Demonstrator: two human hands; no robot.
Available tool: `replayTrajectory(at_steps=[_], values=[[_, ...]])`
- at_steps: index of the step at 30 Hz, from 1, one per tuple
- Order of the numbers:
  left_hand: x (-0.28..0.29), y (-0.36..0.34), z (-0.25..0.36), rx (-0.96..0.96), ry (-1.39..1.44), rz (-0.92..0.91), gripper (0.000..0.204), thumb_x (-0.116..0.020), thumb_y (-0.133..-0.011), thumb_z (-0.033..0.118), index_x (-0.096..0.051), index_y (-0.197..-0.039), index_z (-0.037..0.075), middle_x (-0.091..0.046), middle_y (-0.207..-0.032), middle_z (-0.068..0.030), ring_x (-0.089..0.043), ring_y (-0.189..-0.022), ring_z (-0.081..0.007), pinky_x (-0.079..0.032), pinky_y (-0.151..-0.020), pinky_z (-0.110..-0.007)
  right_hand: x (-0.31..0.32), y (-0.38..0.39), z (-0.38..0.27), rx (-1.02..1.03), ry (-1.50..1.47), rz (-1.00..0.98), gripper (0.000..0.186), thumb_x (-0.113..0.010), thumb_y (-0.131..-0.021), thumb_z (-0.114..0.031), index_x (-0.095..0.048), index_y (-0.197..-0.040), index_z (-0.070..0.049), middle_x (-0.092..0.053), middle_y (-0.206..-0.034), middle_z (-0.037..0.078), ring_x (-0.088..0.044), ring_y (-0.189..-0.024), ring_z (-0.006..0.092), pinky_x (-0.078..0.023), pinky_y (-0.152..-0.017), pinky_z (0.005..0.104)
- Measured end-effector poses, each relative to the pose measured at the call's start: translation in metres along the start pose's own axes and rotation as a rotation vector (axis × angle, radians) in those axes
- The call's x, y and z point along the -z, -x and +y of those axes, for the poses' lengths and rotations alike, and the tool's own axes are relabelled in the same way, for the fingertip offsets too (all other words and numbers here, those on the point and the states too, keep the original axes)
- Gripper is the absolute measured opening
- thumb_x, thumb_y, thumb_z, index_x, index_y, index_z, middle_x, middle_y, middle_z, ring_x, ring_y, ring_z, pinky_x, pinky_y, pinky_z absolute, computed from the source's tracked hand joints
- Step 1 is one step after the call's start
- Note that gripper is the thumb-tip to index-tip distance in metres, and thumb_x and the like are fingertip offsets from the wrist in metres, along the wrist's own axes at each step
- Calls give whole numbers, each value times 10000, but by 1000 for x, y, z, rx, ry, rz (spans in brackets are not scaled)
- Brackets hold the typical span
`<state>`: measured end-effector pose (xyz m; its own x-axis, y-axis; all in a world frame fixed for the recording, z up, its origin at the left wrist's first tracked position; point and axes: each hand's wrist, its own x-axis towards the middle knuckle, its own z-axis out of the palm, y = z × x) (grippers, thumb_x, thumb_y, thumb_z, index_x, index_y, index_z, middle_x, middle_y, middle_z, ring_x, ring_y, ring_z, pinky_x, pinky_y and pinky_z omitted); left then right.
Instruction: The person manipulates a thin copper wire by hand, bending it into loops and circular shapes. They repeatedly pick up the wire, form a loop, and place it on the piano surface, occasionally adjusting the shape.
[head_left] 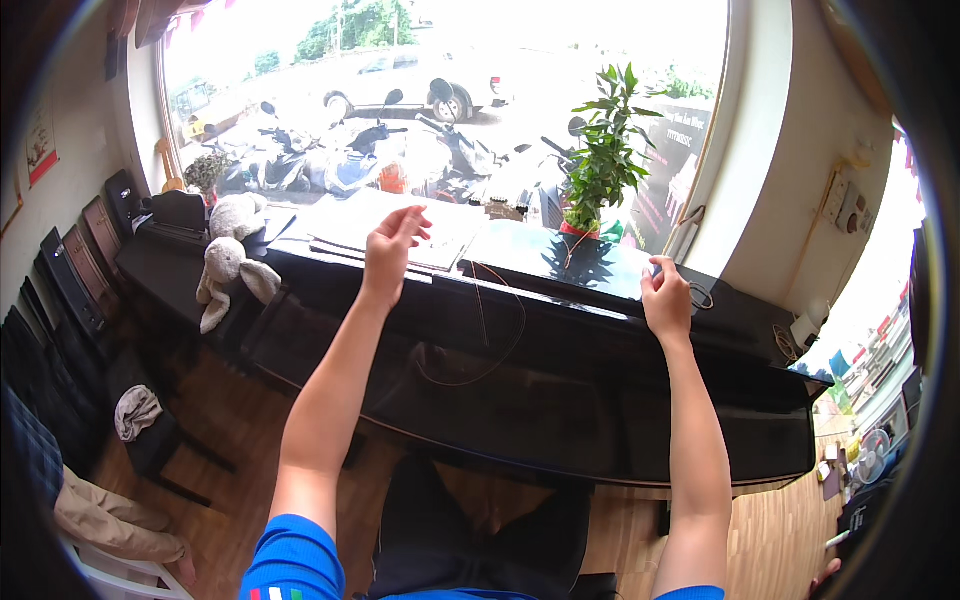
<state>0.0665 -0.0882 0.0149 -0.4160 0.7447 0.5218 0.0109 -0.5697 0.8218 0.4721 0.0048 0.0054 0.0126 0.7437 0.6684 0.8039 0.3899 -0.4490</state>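
My left hand (392, 252) is raised over the front edge of the black upright piano (600, 420), near a stack of white papers (350, 222) on its top. Its fingers are curled together, and what they hold, if anything, cannot be made out. Farther right, my right hand (667, 300) is closed at the piano's top edge; a small dark bit shows at its fingertips, too small to name. Between the hands, a thin brownish wire (523, 318) hangs in a loop before the piano's front. I cannot tell whether either hand holds its ends.
A leafy plant (605, 150) in a red pot stands on the piano by the window. Grey plush rabbits (225, 262) sit at the left end. A coiled cable (785, 343) lies at the right. Lower left are a dark stool (165, 440) and a seated person's leg (115, 510).
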Motion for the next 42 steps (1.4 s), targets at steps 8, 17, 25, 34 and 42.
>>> replayTrajectory(at_steps=[8,17,25,34,42], values=[[-91,159,7,203,155,-452,194,-675,-957,127,-703,-1081,-20,-724,-971,-77,-684,-903,-105,-538,-811,-231,7,52,-22,249,-437,272,258,-590,-1006,-262,-658,-1081,-25,-629,-744,49,-531,-568,100,-422,-538,265],[-101,222,-6,345,101,-522,311,-681,-950,146,-660,-1226,6,-699,-1134,-95,-661,-1025,-148,-549,-885,-285,-3,224,-53,-286,-1130,-228,281,-518,-1050,-272,-614,-994,-14,-533,-639,0,-433,-479,29,-337,-412,183],[24,372,-18,79,-1156,-644,338,-689,-890,421,-731,-1019,112,-705,-1061,-88,-644,-1008,-259,-498,-825,-399,-2,221,-52,-481,-1170,-240,301,-507,-1055,-244,-608,-874,-26,-442,-559,-35,-370,-424,18,-301,-373,181],[47,423,-60,622,-1540,-765,609,-637,-807,656,-704,-1166,168,-585,-1236,-139,-510,-1212,-321,-457,-963,-517,-1,225,-52,-457,-1109,-215,254,-545,-1037,-195,-640,-897,-7,-491,-586,-31,-401,-447,16,-317,-404,184],[66,397,-98,567,-1311,-1025,637,-632,-795,702,-729,-1117,162,-639,-1113,-130,-588,-1108,-318,-465,-968,-458,-3,220,-57,-461,-1118,-175,223,-569,-1024,-180,-626,-895,-8,-489,-580,-23,-407,-432,28,-329,-382,189]])
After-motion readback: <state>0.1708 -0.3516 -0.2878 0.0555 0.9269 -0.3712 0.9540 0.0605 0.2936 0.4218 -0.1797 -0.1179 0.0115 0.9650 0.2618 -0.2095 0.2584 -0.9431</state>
